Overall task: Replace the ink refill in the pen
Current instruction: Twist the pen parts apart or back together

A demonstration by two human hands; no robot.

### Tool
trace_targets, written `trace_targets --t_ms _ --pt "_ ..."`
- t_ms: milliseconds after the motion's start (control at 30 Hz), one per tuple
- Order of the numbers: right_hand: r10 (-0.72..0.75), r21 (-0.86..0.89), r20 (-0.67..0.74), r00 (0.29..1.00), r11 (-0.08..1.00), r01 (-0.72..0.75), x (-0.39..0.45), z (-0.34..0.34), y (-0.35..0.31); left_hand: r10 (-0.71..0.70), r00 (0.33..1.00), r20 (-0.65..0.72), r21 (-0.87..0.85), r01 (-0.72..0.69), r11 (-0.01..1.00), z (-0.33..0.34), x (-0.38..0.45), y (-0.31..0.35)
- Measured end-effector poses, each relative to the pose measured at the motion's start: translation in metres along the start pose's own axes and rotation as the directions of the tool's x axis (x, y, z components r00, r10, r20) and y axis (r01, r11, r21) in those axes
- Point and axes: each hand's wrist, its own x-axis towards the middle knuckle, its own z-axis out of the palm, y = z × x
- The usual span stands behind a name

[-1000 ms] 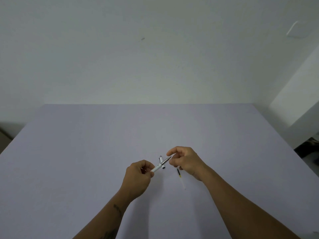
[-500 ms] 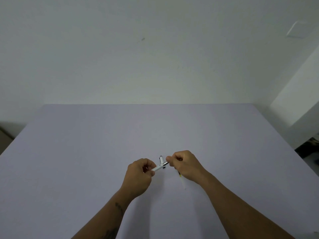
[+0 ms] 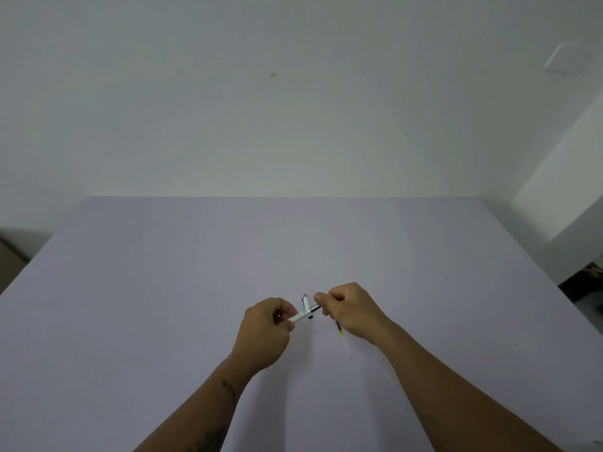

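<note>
My left hand grips a white pen barrel that points up and right. My right hand pinches a thin dark refill whose near end goes into the barrel's open end. Behind the barrel a small white pen part with a dark tip lies on the table. A second refill, dark at one end with a yellow band and a clear tube, lies on the table under my right wrist, partly hidden by the hand.
The pale lilac table fills the lower view and ends at a white wall. Its right edge drops to a dark floor area. A white wall plate is high on the right.
My right hand has moved left toward my left hand. Less of the dark refill shows between the hands, as it has gone deeper into the barrel.
</note>
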Motion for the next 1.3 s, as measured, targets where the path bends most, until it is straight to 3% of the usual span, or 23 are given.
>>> trace_targets --t_ms 233,600,767,900,1133,1300 --pt "-0.021 0.063 0.086 0.996 0.998 0.016 0.004 -0.005 0.002 -0.006 1.0 0.004 0.01 0.006 1.0 -0.001 0.002 -0.001" --pt "0.045 0.057 0.081 0.996 0.997 -0.05 -0.002 -0.001 -0.002 -0.006 0.995 0.098 -0.017 0.008 1.0 0.001 0.005 -0.004" --pt "0.086 0.356 0.138 0.987 0.925 -0.13 -0.005 -0.004 -0.007 -0.075 0.986 0.147 -0.13 0.094 0.987 0.001 0.003 -0.001" --pt "0.114 0.443 0.192 0.975 0.876 -0.19 -0.006 -0.003 -0.012 -0.086 0.97 0.225 -0.229 0.139 0.963 0.001 0.0 0.001" --pt "0.103 0.404 0.21 0.972 0.896 -0.182 0.0 -0.001 -0.017 -0.135 0.902 0.411 -0.408 0.314 0.857 0.001 -0.002 0.006" --pt "0.11 0.38 0.209 0.972 0.906 -0.185 0.005 0.002 -0.021 -0.181 0.88 0.438 -0.471 0.397 0.788 0.001 -0.004 0.008"
